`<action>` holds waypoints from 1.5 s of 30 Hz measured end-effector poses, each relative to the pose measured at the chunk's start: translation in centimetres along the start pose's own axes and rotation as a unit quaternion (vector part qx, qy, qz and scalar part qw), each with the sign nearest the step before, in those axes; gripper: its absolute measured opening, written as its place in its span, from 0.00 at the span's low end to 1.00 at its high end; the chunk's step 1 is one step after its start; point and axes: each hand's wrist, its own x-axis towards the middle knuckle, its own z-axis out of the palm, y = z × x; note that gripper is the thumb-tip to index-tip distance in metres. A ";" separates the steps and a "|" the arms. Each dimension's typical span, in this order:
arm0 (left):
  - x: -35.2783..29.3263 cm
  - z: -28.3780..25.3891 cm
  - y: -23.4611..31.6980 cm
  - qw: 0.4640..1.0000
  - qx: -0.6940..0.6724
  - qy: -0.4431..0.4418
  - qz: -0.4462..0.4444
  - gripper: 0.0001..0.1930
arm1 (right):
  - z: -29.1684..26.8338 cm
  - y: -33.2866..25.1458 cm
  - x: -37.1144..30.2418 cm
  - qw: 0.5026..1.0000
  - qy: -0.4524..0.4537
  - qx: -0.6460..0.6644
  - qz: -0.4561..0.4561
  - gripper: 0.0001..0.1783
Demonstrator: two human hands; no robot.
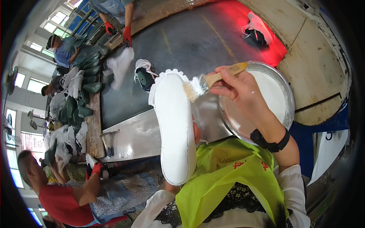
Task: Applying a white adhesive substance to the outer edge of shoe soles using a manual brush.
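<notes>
Brush [201, 85] at the edge of a white sole [173, 125]
Right hand [237, 85] pinches the brush near the basin [288, 89]; left hand [196, 133], mostly hidden behind, grips the sole

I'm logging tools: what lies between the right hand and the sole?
In the head view, the brush: the right hand grips it, its bristles at the edge of the sole.

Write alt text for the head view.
A person's right hand holds a paintbrush against the upper right edge of a white shoe sole, held up by the mostly hidden left hand. A round metal pan holding something white is at right; shoes lie ahead on a dark surface, and co-workers in red gloves are at left.
</notes>
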 end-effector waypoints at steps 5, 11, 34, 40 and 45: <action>-0.8 -1.0 -0.3 0.999 -0.022 0.011 -0.024 0.29 | -0.2 1.1 2.9 0.997 -0.037 -0.068 -0.025 0.19; -0.7 -1.0 -0.2 0.990 -0.108 0.089 -0.031 0.24 | 0.6 0.4 3.2 0.979 -0.013 -0.172 -0.109 0.19; 4.4 -1.1 0.7 0.996 -0.026 0.028 -0.076 0.35 | 2.4 -2.2 -0.6 0.974 0.025 -0.143 -0.176 0.13; 4.8 -1.7 0.1 0.992 0.004 0.089 -0.085 0.35 | 2.4 -0.3 -4.0 0.985 -0.053 -0.138 -0.090 0.14; 4.6 -2.3 -0.4 0.984 0.030 0.135 -0.111 0.36 | 2.3 -0.7 -0.5 0.966 -0.115 -0.230 0.005 0.15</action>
